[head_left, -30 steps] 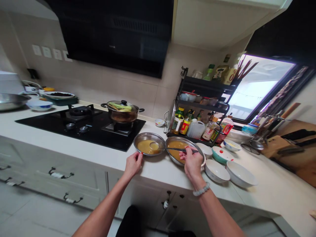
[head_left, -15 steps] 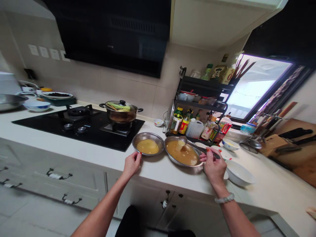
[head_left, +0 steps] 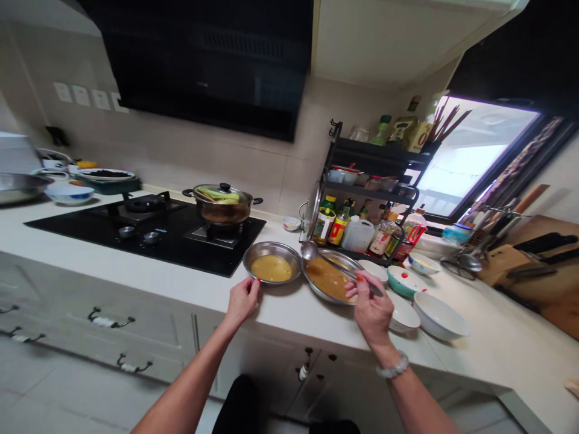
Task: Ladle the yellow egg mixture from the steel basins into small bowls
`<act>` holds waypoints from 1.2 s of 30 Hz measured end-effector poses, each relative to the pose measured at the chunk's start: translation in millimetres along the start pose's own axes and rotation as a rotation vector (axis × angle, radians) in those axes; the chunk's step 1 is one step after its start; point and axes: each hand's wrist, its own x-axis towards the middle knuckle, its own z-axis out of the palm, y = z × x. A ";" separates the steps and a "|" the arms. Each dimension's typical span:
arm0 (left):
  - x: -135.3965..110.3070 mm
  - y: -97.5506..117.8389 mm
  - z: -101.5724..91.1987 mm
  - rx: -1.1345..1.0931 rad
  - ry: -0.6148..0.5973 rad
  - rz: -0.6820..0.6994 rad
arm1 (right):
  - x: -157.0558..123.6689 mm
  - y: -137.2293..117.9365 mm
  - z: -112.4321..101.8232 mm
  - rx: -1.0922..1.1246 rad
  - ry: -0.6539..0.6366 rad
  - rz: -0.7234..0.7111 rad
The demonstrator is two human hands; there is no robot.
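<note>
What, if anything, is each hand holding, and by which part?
The right hand holds a ladle near the end of its handle. The left hand appears to pinch the near rim of the left metal bowl.

Left broth [head_left: 271,269] yellow, right broth [head_left: 329,283] orange-brown, ladle [head_left: 309,250] silver, hob [head_left: 181,256] black, counter [head_left: 149,265] white, bowl [head_left: 398,284] teal with red motifs.

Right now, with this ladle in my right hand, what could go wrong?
Drips: the ladle, in your right hand, has its head near the rim of the right metal bowl, so liquid could land on the counter.
Tipping: your left hand is at the near rim of the left metal bowl; a tug might slop its liquid.
Knocking: your right wrist is close to a white bowl and might bump it.
</note>
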 end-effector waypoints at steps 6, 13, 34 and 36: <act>-0.1 1.8 -0.4 -0.003 -0.009 0.006 | -9.7 -7.3 51.8 0.072 -0.178 0.184; -0.3 2.0 -0.7 -0.024 -0.014 -0.006 | -17.8 1.8 82.0 0.098 -0.203 0.337; -0.3 -2.4 1.2 -0.014 -0.003 0.008 | 9.1 -6.3 54.9 0.385 0.140 0.707; -0.2 -2.1 1.2 -0.015 0.001 0.006 | 13.8 -7.5 46.5 0.390 0.158 0.694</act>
